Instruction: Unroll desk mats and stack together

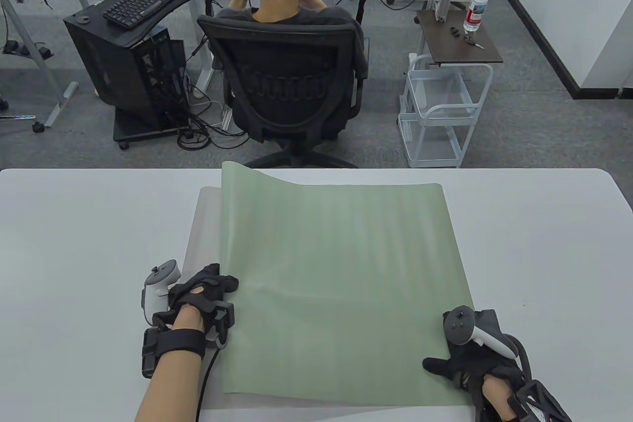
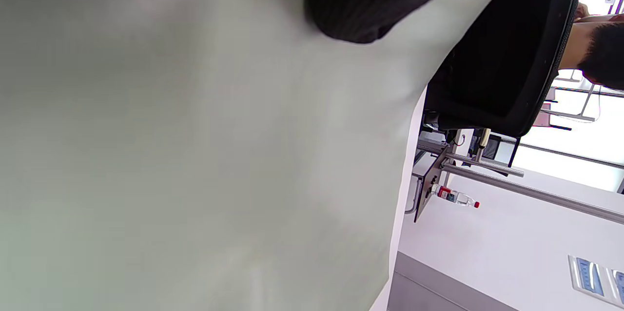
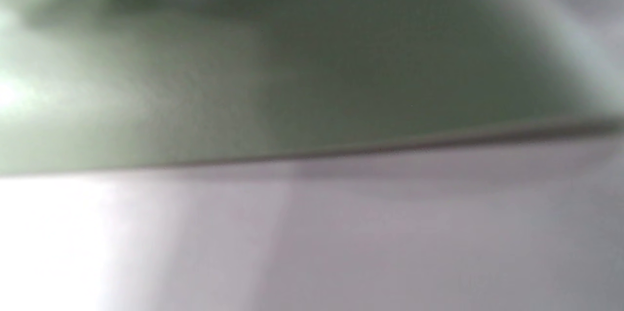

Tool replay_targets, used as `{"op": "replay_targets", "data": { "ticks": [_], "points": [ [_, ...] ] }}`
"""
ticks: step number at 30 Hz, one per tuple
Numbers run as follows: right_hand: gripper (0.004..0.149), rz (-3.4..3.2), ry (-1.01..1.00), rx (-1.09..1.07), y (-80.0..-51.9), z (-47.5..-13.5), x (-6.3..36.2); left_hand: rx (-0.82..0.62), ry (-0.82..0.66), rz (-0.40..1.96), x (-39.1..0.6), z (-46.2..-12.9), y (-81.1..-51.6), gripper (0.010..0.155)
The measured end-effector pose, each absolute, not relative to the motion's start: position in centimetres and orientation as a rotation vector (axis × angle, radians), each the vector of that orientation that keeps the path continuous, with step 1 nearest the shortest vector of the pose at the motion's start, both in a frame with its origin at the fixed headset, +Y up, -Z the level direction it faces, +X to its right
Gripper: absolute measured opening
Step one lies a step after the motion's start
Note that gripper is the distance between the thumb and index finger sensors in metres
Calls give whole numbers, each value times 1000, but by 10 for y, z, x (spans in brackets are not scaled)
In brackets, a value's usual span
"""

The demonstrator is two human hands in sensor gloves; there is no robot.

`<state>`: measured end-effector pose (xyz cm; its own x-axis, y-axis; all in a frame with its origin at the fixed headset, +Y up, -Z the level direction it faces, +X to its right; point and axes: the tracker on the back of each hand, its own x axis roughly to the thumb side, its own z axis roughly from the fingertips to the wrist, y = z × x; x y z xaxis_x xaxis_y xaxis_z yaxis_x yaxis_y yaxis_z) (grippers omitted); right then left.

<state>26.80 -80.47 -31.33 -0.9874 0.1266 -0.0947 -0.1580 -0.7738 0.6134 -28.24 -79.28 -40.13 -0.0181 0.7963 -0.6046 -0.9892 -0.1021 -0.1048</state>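
Observation:
A green desk mat (image 1: pixel 341 283) lies unrolled on top of a grey mat (image 1: pixel 202 224), which shows at its left and near edges. The green mat's far left corner curls up slightly. My left hand (image 1: pixel 203 291) rests on the green mat's left edge, fingertips (image 1: pixel 226 284) on top of it. My right hand (image 1: pixel 465 362) lies at the mat's near right corner, thumb (image 1: pixel 435 365) spread onto the mat. The left wrist view shows the green mat (image 2: pixel 195 155) close up under a gloved finger (image 2: pixel 360 4). The blurred right wrist view shows the green mat's (image 3: pixel 292 82) edge over the grey mat (image 3: pixel 341 233).
The mats lie on a white table (image 1: pixel 74 244). Beyond its far edge a person sits in a black office chair (image 1: pixel 292 85). A white wire trolley (image 1: pixel 440 110) and a small side table with a water bottle (image 1: pixel 477 1) stand at the back right.

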Motion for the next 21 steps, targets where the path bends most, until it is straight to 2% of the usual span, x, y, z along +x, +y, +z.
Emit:
{"op": "replay_targets", "data": {
  "ticks": [5,12,17,21],
  "points": [
    [103,2824,984,-73,-805,-313,268,-647,423,1553,-291,-404,-794,73],
    [103,2828,987,-73,-804,-314,268,-689,376,1527,-287,-412,-798,51],
    [103,2826,987,-72,-805,-314,268,-660,421,1529,-294,-410,-799,49],
    [103,2826,983,-72,-805,-313,268,-648,439,1527,-301,-409,-796,55]
  ]
}}
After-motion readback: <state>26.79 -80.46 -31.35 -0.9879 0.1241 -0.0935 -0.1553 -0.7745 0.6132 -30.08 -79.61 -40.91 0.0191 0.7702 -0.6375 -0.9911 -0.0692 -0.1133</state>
